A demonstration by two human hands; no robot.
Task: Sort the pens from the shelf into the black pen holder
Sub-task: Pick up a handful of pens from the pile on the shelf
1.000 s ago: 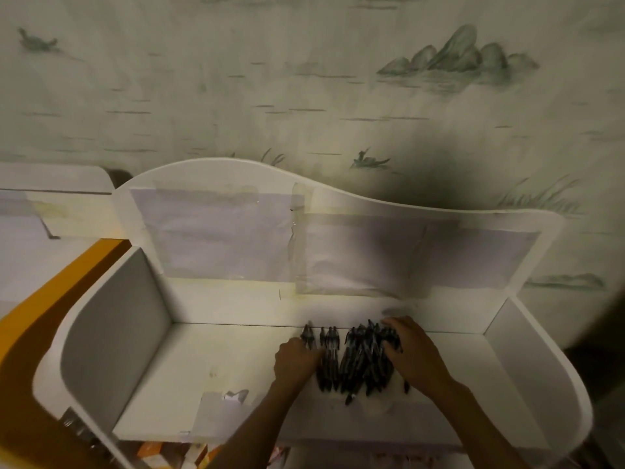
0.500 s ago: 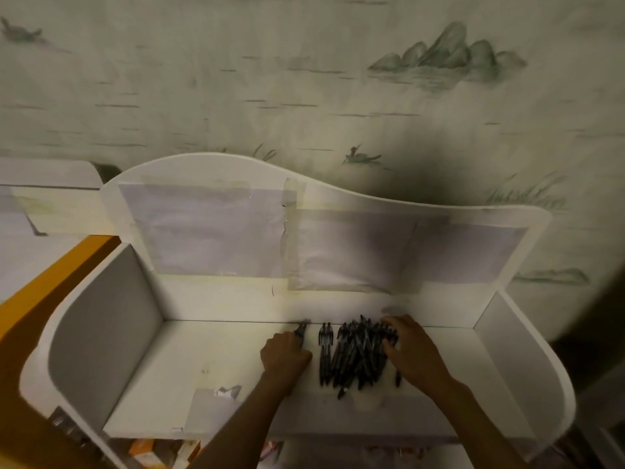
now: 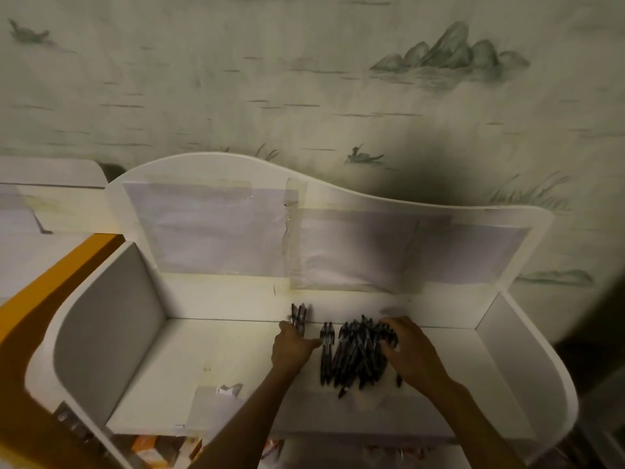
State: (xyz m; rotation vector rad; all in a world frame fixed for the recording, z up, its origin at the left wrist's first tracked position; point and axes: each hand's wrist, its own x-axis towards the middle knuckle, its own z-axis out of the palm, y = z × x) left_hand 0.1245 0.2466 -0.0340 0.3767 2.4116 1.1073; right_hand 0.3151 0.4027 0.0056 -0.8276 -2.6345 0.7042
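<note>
A white shelf (image 3: 220, 367) with curved side panels is seen from above, set against a wall (image 3: 236, 79) painted with pale hills and birds. On the shelf's floor, right of its middle, a heap of black pens (image 3: 358, 357) is spread, lying mostly front to back. The right hand (image 3: 411, 355) is laid over the right side of the heap, fingers curled down onto the pens; whether any are actually clasped cannot be told. Just left of the heap, a small bunch of pens (image 3: 298, 318) is gripped in the left hand (image 3: 292, 348), their ends standing up past the fingers towards the shelf's back panel, a little blurred. A narrow strip of bare shelf is left between this bunch and the heap. Pale paper sheets (image 3: 209, 228) are taped across the back panel. An orange surface (image 3: 44, 275) is glimpsed left of the shelf. The black pen holder cannot be made out.
</note>
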